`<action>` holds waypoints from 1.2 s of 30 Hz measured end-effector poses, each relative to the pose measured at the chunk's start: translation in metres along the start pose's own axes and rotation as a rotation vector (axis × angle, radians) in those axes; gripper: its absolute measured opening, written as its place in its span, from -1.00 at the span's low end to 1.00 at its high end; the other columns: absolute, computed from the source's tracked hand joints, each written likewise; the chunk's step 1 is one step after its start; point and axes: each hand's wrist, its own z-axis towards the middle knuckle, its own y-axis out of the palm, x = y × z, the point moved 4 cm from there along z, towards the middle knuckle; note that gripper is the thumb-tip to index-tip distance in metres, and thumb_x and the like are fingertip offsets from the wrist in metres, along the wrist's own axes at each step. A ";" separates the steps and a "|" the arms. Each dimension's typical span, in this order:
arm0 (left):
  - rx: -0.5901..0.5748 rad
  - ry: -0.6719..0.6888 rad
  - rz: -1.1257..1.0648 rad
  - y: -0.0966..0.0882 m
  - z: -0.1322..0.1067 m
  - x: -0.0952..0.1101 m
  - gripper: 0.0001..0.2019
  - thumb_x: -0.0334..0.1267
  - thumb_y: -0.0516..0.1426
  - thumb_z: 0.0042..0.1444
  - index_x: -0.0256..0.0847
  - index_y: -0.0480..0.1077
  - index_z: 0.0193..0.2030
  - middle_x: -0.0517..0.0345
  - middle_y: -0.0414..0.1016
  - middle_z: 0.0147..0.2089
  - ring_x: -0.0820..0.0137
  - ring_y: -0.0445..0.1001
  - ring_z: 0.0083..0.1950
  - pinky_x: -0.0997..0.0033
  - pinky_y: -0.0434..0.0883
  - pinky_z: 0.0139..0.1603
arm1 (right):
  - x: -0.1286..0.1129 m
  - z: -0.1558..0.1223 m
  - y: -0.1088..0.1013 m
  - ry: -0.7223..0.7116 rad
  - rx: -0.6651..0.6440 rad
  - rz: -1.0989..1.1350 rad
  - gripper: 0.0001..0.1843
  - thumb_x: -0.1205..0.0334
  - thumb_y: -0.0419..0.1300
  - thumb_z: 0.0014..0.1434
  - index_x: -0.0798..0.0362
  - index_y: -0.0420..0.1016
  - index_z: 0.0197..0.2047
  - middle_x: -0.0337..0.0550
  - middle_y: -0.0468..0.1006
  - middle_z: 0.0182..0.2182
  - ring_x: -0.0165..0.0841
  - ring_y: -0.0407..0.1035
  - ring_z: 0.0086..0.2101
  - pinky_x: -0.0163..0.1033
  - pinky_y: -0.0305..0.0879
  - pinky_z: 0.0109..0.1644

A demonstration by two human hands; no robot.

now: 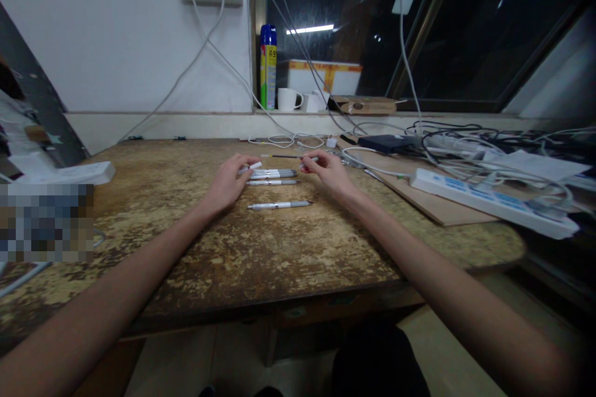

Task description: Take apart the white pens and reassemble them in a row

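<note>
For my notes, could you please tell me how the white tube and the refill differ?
The white tube is thicker; the refill is slimmer. The tube looks pale, the refill mostly dark. The left hand holds the tube; the right hand holds the refill. Both project into the gap between the hands.

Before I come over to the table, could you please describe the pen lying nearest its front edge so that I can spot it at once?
Find the worn wooden table below the dark window. Between the person's left hand and right hand, pale pens lie side by side. The pen you want lies apart from them, nearer the table's front edge, its dark tip pointing right.
</note>
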 end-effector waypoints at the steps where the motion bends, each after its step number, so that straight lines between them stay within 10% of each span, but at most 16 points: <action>1: -0.007 -0.001 0.006 0.000 0.000 0.001 -0.73 -0.30 0.05 0.35 -0.17 0.49 0.09 -0.01 0.55 0.14 0.19 0.47 0.17 0.08 0.34 0.30 | -0.001 0.000 0.000 -0.004 0.000 -0.009 -0.67 -0.06 0.32 0.16 0.04 0.57 -0.20 -0.12 0.63 -0.38 -0.29 0.51 -0.33 -0.12 0.47 -0.08; 36: -0.043 0.013 -0.008 0.006 0.000 0.003 -0.65 -0.24 -0.02 0.41 -0.17 0.51 0.15 -0.04 0.57 0.11 0.17 0.48 0.14 0.04 0.35 0.27 | -0.009 -0.006 0.000 0.217 0.012 0.220 -0.70 0.03 0.27 0.19 0.06 0.51 -0.45 -0.13 0.55 -0.46 -0.40 0.40 -0.45 -0.30 0.35 -0.32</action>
